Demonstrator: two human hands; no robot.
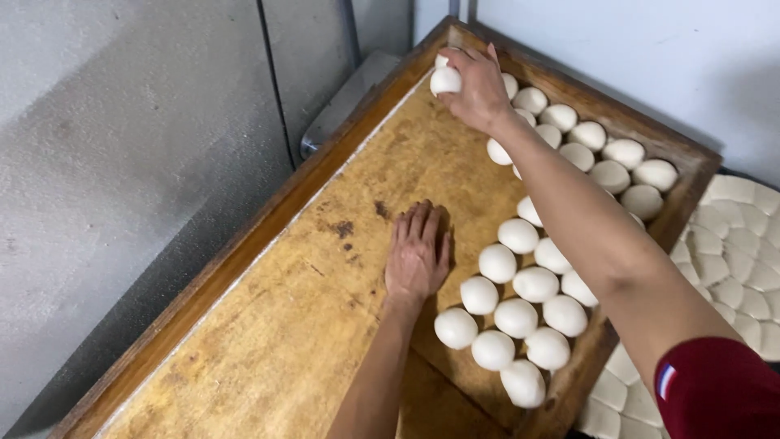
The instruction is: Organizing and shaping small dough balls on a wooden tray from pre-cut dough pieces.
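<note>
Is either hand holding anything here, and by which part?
The right hand grips one white dough ball around its upper side, at the far corner of the wooden tray. The left hand lies flat on the tray, holding nothing.

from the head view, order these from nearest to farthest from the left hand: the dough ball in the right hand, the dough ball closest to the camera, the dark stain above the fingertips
From the left hand:
1. The dark stain, just beyond its fingertips on the wooden tray.
2. The dough ball closest to the camera, at the tray's near right.
3. The dough ball in the right hand, at the far corner.

Bare forearms, dark red short sleeve (715,390) with small striped patch
</note>
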